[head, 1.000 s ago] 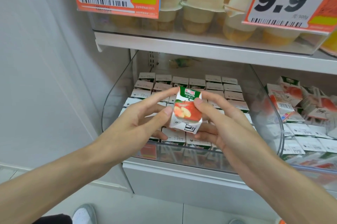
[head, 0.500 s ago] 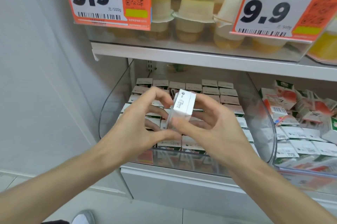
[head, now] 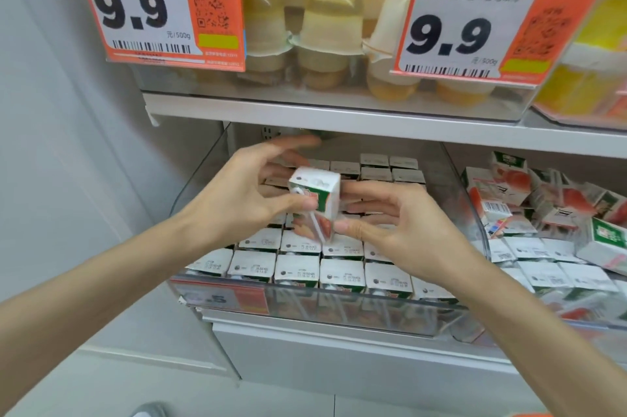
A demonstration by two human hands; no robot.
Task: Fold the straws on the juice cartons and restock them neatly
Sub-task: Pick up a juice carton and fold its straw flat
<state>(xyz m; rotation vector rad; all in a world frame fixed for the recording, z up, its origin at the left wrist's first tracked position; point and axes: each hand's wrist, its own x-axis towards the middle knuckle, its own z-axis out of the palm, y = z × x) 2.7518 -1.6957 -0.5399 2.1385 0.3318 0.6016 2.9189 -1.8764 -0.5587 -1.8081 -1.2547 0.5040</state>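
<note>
juice carton (head: 318,193) pinched between left hand (head: 237,194) and right hand (head: 402,230)

Juice carton (head: 317,191), gripped by left hand (head: 237,196) and right hand (head: 407,223), above bin (head: 373,311) (stocked)

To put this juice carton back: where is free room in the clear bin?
A bare strip runs between the back row of white-topped juice cartons and the back of the clear plastic bin. Front rows are packed. Left hand and right hand hide the middle.

White shelf (head: 305,347), clear bin (head: 339,313) of juice cartons (head: 297,271)
</note>
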